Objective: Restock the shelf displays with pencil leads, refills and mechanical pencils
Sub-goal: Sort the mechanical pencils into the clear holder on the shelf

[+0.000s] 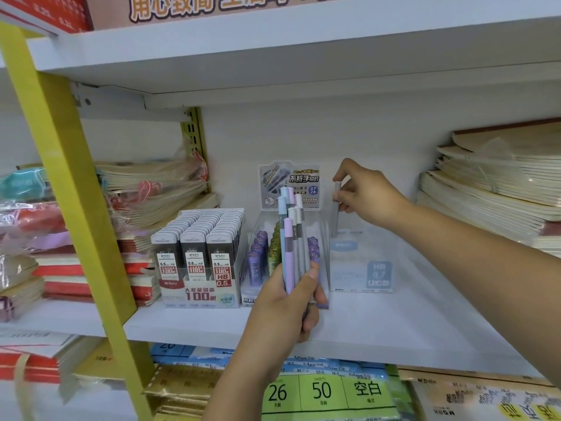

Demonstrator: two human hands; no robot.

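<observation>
My left hand [291, 302] grips a bundle of several pastel mechanical pencils [291, 235], upright, in front of the middle display. My right hand [367, 194] pinches one grey mechanical pencil [335, 208] near its top and holds it upright over the back of a clear display box [361, 262] labelled HB 0.7. The pencil's lower end reaches into that box. To the left stand a display of 0.5 HB lead cases [197, 256] and a clear display of purple and green lead tubes [261, 256], partly hidden by the bundle.
The white shelf board [379, 326] carries stacks of notebooks at far right [491, 189] and wrapped notebook packs at left [151, 189]. A yellow upright [69, 183] crosses the left side. Paper pads [321, 390] fill the shelf below.
</observation>
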